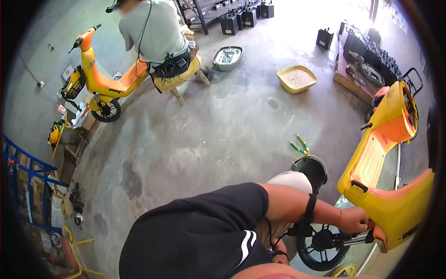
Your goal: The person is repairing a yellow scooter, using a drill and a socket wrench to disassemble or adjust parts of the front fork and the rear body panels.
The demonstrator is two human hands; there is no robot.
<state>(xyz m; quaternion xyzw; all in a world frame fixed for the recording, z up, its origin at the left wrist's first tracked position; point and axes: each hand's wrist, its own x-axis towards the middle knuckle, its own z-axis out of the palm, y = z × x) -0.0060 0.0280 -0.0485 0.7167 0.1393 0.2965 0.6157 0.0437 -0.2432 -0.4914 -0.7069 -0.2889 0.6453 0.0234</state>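
My left hand (354,219) reaches from a black sleeve to the underside of a yellow scooter (399,209) at right, fingers curled around something I cannot make out. A spoked black wheel (320,244) with a metal strut sits just below it. My right hand (278,253) is low in the middle, mostly hidden by my body and cables, near the wheel's left side; its fingers cannot be made out. Black straps circle my forearms. A dark bucket (318,169) stands beyond my bent left arm, and green-and-yellow pliers (299,148) lie on the floor past it.
Another person (155,35) sits beside a second yellow scooter (116,83) at top left. A yellow tray (297,79), a grey bin (227,58) and black battery boxes (230,24) are at the back. A blue rack (28,169) is at left, a wooden platform (348,88) at right.
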